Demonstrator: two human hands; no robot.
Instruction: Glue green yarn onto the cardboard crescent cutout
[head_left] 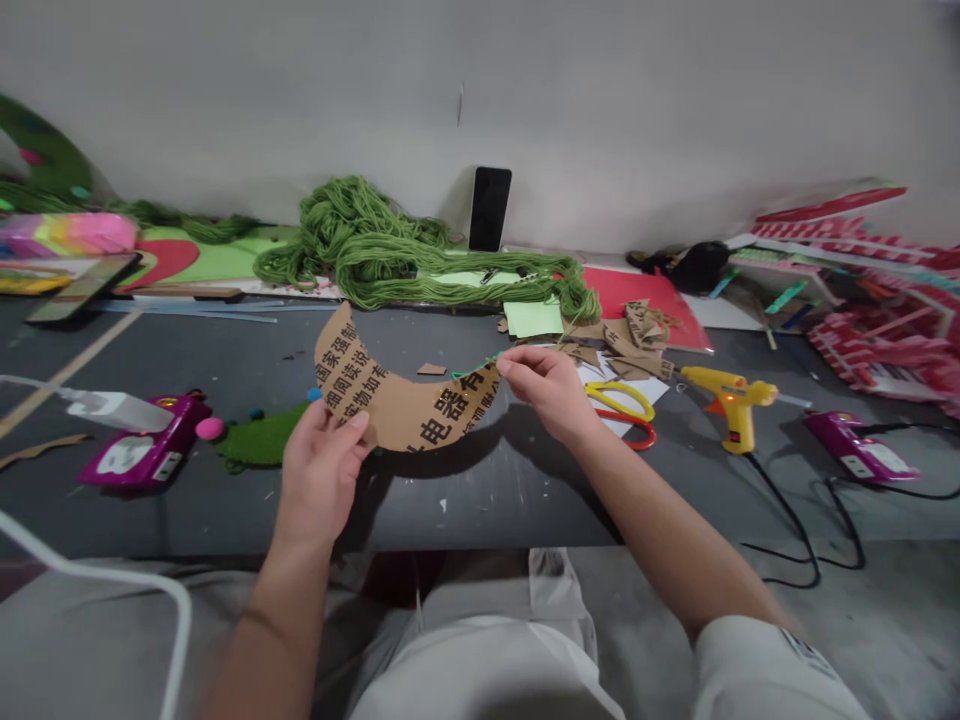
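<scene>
A crescent-shaped piece of brown cardboard (405,410) with black printed characters is held up above the dark table, its tips pointing upward. My left hand (324,455) grips its lower left part, thumb on the printed face. At the right tip, my right hand (546,385) has its thumb and forefinger pinched together. A thin strand of green yarn (476,368) runs along the upper edge into that pinch. Whether these fingers also grip the cardboard tip is hidden. Beneath and left of the crescent lies a green yarn-covered piece (255,438) with pompoms.
A heap of green yarn (360,240) lies behind, near an upright phone (490,208). To the right are scissors (626,402), cardboard scraps (634,340), a yellow glue gun (731,400) and a purple power strip (859,447). Another purple power strip (150,450) sits left.
</scene>
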